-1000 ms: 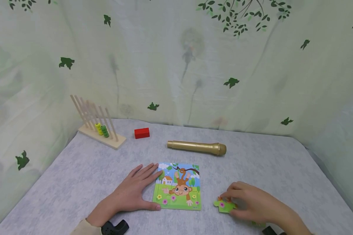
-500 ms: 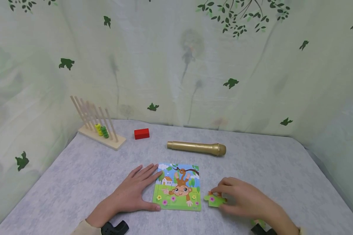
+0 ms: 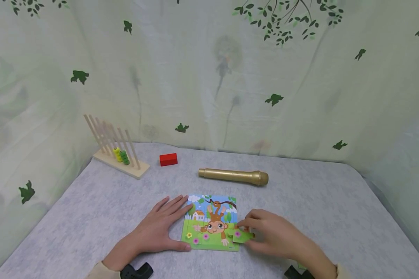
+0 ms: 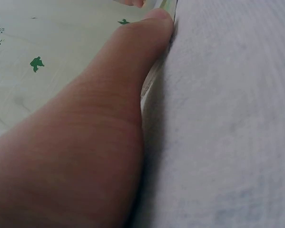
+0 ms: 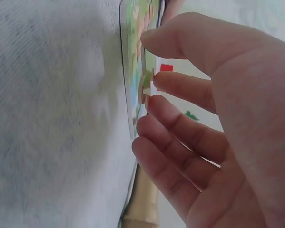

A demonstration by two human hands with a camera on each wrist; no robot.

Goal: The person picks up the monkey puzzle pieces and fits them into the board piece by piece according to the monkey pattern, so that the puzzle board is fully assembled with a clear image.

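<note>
A square monkey jigsaw puzzle [image 3: 206, 209] lies face up at the front middle of the table. My left hand [image 3: 158, 228] rests flat along its left edge, fingers spread and thumb at the lower left corner. My right hand [image 3: 276, 234] pinches a green puzzle piece [image 3: 242, 236] with a pink flower between thumb and fingers. In the head view that piece overlaps the puzzle's lower right part. The right wrist view shows the piece edge-on [image 5: 143, 85], close over the puzzle. Part of another green piece [image 3: 301, 266] shows beneath my right wrist.
Behind the puzzle lies a gold toy microphone [image 3: 232, 175]. A red block [image 3: 168, 159] sits farther back. At the back left stands a wooden peg rack [image 3: 120, 163] with yellow and green beads. A printed curtain [image 3: 209, 77] hangs behind the table.
My right hand has carried the green puzzle piece leftward from the bare table to over the puzzle's right side. My left hand has stayed in place.
</note>
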